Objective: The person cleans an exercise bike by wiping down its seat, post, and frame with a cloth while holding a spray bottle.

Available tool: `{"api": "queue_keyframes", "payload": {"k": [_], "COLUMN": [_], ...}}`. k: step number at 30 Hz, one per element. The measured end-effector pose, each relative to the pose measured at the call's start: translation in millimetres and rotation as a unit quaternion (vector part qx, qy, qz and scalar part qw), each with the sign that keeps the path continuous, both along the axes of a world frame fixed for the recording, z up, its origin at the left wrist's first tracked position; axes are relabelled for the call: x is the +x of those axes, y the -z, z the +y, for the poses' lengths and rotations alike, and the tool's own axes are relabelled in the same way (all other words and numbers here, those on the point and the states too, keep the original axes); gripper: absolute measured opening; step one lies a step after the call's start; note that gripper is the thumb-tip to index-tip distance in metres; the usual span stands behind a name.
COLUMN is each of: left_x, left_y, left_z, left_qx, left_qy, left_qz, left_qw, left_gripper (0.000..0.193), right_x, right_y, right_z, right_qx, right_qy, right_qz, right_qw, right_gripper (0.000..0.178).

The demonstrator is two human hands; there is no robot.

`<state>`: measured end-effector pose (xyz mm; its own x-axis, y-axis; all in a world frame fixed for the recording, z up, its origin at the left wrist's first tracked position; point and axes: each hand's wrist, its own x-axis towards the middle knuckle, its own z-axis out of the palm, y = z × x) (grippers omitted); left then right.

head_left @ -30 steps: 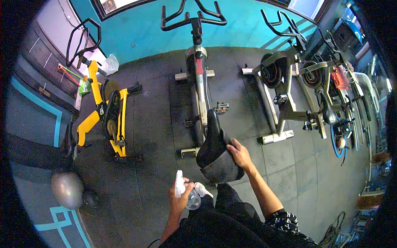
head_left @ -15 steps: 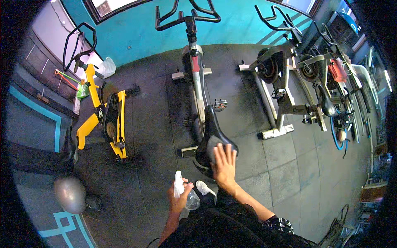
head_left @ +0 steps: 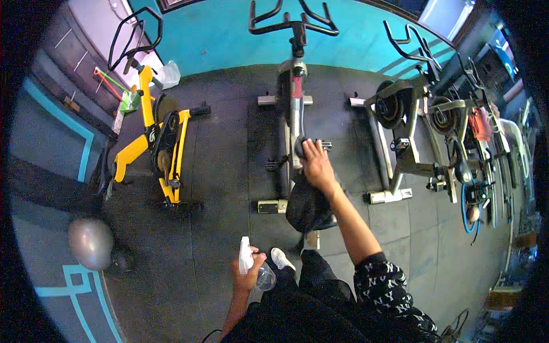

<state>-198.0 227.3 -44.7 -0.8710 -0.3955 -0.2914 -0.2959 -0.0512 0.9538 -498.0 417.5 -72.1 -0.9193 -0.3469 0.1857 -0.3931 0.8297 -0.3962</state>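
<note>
My left hand (head_left: 247,274) is closed round the neck of a spray bottle with a white trigger head (head_left: 245,255) and a clear body (head_left: 265,278). It is held low, in front of my legs. Ahead and to the right, my right hand (head_left: 318,167) lies with outstretched fingers over the narrow front end of a black bike saddle (head_left: 309,207). A dark grey patch shows beside its fingertips; whether this is a cloth or the saddle itself I cannot tell. The saddle belongs to a grey and black exercise bike (head_left: 295,108), whose handlebar points away from me.
On the left stands a yellow exercise bike (head_left: 128,155); on the right, more grey bikes (head_left: 394,143) stand close together. A silvery exercise ball (head_left: 91,244) rests by the left wall. Black floor tiles (head_left: 229,171) lie between the bikes. A white shoe (head_left: 281,258) shows below the saddle.
My right hand has slid forward, from the saddle's wide rear to its narrow front. The view has shifted left. My left hand keeps hold of the spray bottle.
</note>
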Motion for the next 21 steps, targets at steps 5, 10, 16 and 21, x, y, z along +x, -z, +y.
{"api": "queue_keyframes", "payload": {"k": [5, 10, 16, 21], "left_x": [25.0, 26.7, 29.0, 27.5], "left_y": [10.9, 12.3, 10.7, 14.8], "left_z": [-13.1, -14.6, -14.9, -12.5], "left_qx": [0.011, -0.011, -0.028, -0.029], "left_qy": [-0.03, -0.037, -0.052, -0.043], "left_qz": [0.004, -0.023, -0.017, 0.02], "left_qw": [0.999, 0.999, 0.998, 0.998], "left_gripper": [0.023, 0.025, 0.025, 0.025], "right_x": [-66.9, -85.9, -49.4, -12.9], "right_y": [0.9, 28.2, 30.9, 79.5], "right_z": [4.8, 19.3, -30.3, -3.2], "right_qx": [-0.129, -0.05, 0.36, 0.276], "right_qy": [0.085, -0.036, -0.194, -0.245], "right_qz": [-0.289, -0.165, 0.018, 0.09], "right_qw": [0.945, 0.984, 0.912, 0.925], "right_gripper": [0.036, 0.03, 0.036, 0.025]}}
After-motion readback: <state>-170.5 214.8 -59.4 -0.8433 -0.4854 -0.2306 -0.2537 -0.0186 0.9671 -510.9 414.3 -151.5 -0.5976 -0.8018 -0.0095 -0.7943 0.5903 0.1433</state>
